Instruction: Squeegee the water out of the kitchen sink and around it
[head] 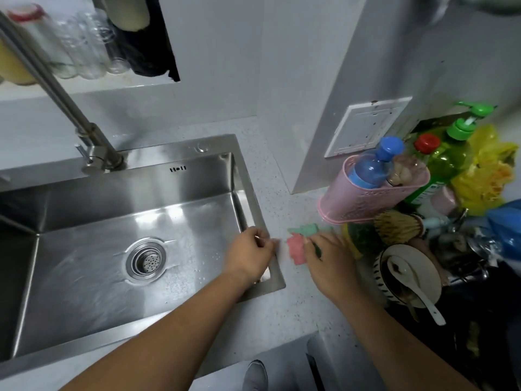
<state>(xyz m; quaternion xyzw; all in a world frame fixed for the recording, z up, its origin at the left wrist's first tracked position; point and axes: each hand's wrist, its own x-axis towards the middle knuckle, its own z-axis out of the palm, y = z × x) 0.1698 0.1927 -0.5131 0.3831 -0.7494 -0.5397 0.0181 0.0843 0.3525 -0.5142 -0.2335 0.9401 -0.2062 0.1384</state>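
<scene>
The steel sink (249, 193) fills the left of the head view, with its round drain (145, 259) in the wet basin floor. My left hand (248, 255) hovers over the sink's right rim, its fingertips pinching a pale, blurred strip (282, 251). To its right, over the speckled counter (282, 314), my right hand (329, 261) grips a soft pink and green piece (296, 245). The two hands are close together, and motion blur hides what joins the pale strip to the coloured piece. No squeegee can be made out.
The faucet (56, 88) slants up from the sink's back rim. On the right stand a pink caddy (366, 198) holding a blue bottle (372, 165), a green soap bottle (448, 162), a scrub brush (400, 224) and a bowl with a white spoon (408, 277).
</scene>
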